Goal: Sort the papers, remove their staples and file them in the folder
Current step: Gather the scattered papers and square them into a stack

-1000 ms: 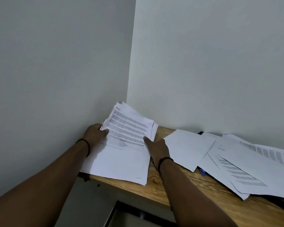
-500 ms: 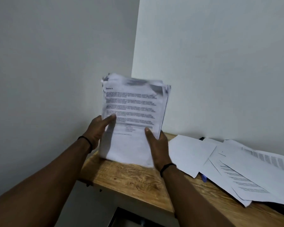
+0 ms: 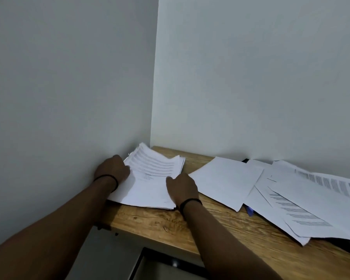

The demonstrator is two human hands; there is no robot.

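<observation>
The stack (image 3: 150,182) of printed papers lies flat at the left end of a wooden desk (image 3: 220,225), in the corner where two plain grey walls meet. The left hand (image 3: 113,170) grips its left edge, fingers curled around it; the right hand (image 3: 183,187) holds its right edge, thumb on top. Several loose sheets (image 3: 291,201) overlap to the right, over a blue pen (image 3: 250,211). The print is too blurred to read.

No words, numbers or marks can be read. The top sheet of the paper stack (image 3: 150,178) at lower centre carries lines of print too blurred to make out, and so do the loose printed sheets (image 3: 303,211) at the right of the frame.
</observation>
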